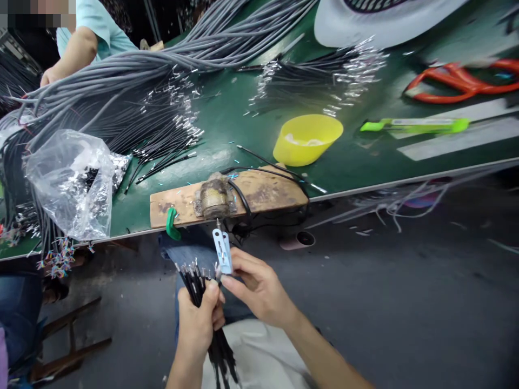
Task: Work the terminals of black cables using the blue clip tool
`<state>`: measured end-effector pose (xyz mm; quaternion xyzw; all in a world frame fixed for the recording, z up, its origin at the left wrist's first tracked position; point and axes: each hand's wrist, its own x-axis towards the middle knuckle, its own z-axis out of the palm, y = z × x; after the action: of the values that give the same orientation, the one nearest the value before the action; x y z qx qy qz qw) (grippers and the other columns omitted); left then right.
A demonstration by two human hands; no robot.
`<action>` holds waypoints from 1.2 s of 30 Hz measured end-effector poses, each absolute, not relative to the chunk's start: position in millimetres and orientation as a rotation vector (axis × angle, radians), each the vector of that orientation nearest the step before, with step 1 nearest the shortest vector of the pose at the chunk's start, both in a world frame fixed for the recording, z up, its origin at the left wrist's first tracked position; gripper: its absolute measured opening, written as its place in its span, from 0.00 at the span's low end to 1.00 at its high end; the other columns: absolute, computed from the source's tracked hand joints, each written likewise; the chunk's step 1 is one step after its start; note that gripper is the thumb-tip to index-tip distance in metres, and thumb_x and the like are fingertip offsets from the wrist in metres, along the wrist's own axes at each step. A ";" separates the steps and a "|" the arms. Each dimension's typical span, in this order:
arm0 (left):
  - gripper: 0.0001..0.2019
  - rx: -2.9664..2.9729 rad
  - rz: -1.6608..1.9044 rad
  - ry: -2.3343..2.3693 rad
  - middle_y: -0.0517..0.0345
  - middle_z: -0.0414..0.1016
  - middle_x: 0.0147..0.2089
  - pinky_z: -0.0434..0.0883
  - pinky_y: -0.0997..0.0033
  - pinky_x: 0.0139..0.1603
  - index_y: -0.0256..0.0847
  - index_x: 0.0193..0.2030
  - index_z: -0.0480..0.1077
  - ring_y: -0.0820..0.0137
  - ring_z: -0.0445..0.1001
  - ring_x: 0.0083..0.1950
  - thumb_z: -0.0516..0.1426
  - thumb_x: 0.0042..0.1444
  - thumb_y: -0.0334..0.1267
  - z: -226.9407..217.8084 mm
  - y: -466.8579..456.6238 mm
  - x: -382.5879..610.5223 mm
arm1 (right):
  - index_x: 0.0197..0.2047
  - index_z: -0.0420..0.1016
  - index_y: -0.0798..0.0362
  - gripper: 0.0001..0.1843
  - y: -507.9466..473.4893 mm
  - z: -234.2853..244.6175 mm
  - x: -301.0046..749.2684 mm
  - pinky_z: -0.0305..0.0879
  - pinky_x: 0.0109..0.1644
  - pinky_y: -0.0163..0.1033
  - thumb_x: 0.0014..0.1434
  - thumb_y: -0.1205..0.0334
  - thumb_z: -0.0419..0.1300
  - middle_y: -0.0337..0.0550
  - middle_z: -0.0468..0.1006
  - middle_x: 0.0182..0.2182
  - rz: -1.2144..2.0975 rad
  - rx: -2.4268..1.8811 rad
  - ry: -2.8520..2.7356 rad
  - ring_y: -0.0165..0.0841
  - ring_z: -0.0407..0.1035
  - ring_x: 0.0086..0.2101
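Observation:
My left hand (199, 324) is closed round a bundle of thin black wires (193, 281), their stripped metal tips pointing up. My right hand (255, 286) pinches one wire end near the top of the bundle, just under a small pale-blue metal tab (223, 249) that hangs from a brass fixture (214, 197). That fixture is mounted on a wooden board (267, 192) clamped by a green clip (172, 224) to the edge of the green table (227, 119). Both hands sit below the table edge, over my lap.
On the table lie a large sheaf of grey cables (133, 70), piles of black wires with tinned ends (320, 73), a yellow bowl (306, 139), a clear plastic bag (75, 183), a green pen-like tool (413, 125) and orange scissors (462, 81). Another person's arm (75, 51) rests at the far left.

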<state>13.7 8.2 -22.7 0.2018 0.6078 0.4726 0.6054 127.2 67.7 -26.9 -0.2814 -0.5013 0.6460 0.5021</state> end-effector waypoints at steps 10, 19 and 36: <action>0.20 0.611 1.165 1.473 0.65 0.55 0.12 0.51 0.74 0.12 0.41 0.17 0.62 0.78 0.53 0.13 0.64 0.40 0.53 -39.8 3.5 19.1 | 0.26 0.67 0.52 0.09 44.9 -29.8 104.4 0.57 0.27 0.33 0.58 0.62 0.56 0.36 0.63 0.23 1.377 -0.828 -0.971 0.28 0.59 0.24; 0.14 0.741 1.108 1.381 0.62 0.61 0.15 0.58 0.74 0.16 0.36 0.24 0.75 0.78 0.56 0.15 0.64 0.43 0.47 -6.1 10.9 7.1 | 0.25 0.70 0.52 0.11 62.4 -25.6 126.1 0.59 0.30 0.36 0.56 0.57 0.58 0.38 0.65 0.23 1.547 -0.620 -1.173 0.30 0.59 0.25; 0.14 0.632 1.103 1.471 0.53 0.71 0.15 0.69 0.70 0.24 0.39 0.12 0.74 0.68 0.71 0.20 0.71 0.20 0.42 -0.5 33.5 -13.4 | 0.18 0.71 0.56 0.24 107.1 6.6 117.3 0.52 0.22 0.32 0.42 0.41 0.65 0.35 0.66 0.16 1.914 -0.750 -0.812 0.25 0.56 0.19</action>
<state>-13.4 33.5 -0.5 0.2687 0.6251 0.4685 0.5636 117.3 107.1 6.6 -0.3033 -0.3282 0.7737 0.4492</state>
